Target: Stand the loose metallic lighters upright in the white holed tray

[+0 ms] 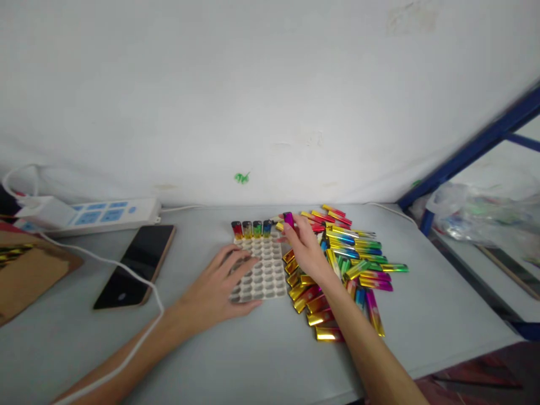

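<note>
A white tray [270,264] with rows of small slots lies on the table. Along its far edge stand several lighters upright: red [237,229], yellow [247,229], green [257,229] and blue [267,228]. My left hand [228,281] rests over the tray's left side, fingers spread and holding nothing. Just off the tray's far right corner, my right hand [302,239] pinches a purple-and-gold lighter [288,218] between thumb and fingers. Beneath and beyond my right forearm spreads a pile of shiny metallic-coloured lighters [358,259], part of it hidden by the arm.
A phone [135,267] lies to the left, crossed by a white cable [113,261]. Behind it are a power strip [113,214] and a brown cardboard piece [34,270]. A blue metal frame [468,146] and clear plastic bags [476,211] stand at the right.
</note>
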